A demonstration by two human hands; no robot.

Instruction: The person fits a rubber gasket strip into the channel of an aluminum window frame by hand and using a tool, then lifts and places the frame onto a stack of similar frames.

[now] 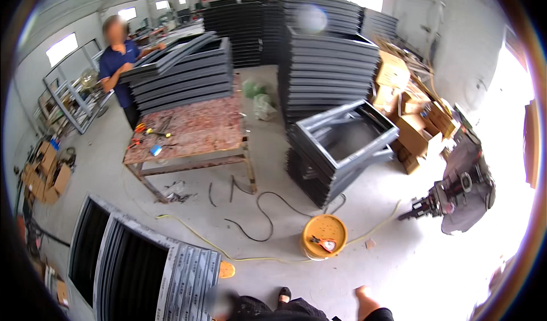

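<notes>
My right hand point(366, 303) shows at the lower edge, right of my dark trousers, with a dark sleeve behind it. It is blurred and small, so its fingers cannot be made out, and nothing large shows in it. My left hand cannot be made out; a grey blurred patch lies at the lower edge beside my legs. Nearest that patch is a stack of grey rectangular frames point(191, 281) standing on edge at the lower left. In front of me stands a yellow bucket point(325, 227), its lid carrying orange-handled pliers point(323, 243).
A co-worker point(119, 64) handles a frame at a stack on the worn red table point(194, 130), where hand tools lie. Tall stacks of dark frames point(330, 70) stand ahead. A yellow hose point(228, 255) crosses the floor. Cardboard boxes point(413, 133) and a dark cloth-draped machine point(467, 184) are right.
</notes>
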